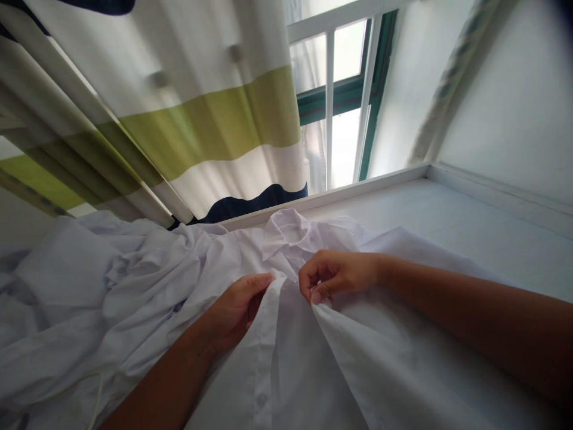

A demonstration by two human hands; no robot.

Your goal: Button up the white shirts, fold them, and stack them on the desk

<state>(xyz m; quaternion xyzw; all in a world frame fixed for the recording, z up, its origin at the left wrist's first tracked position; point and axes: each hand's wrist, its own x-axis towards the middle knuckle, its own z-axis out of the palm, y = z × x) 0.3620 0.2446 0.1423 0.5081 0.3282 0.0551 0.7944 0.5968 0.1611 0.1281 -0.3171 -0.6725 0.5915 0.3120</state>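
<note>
A white collared shirt [299, 364] lies spread in front of me, its collar [289, 230] toward the far side. My left hand [244, 304] pinches the front edge that carries the buttons, thumb on top and the other fingers partly hidden beneath the cloth. Across a narrow gap, my right hand [329, 278] grips the opposite front edge between thumb and fingers. Below the hands the two edges spread apart, with the inside of the shirt showing between them. A button [262, 399] shows low on the left edge.
Crumpled white garments [134, 280] are heaped at the left, with a thin pale cord [99, 388] near the front. Behind stands a low white ledge [358, 186]. A striped curtain [215, 119] hangs at the back left, beside a white-barred window [330, 107]. A white wall rises on the right.
</note>
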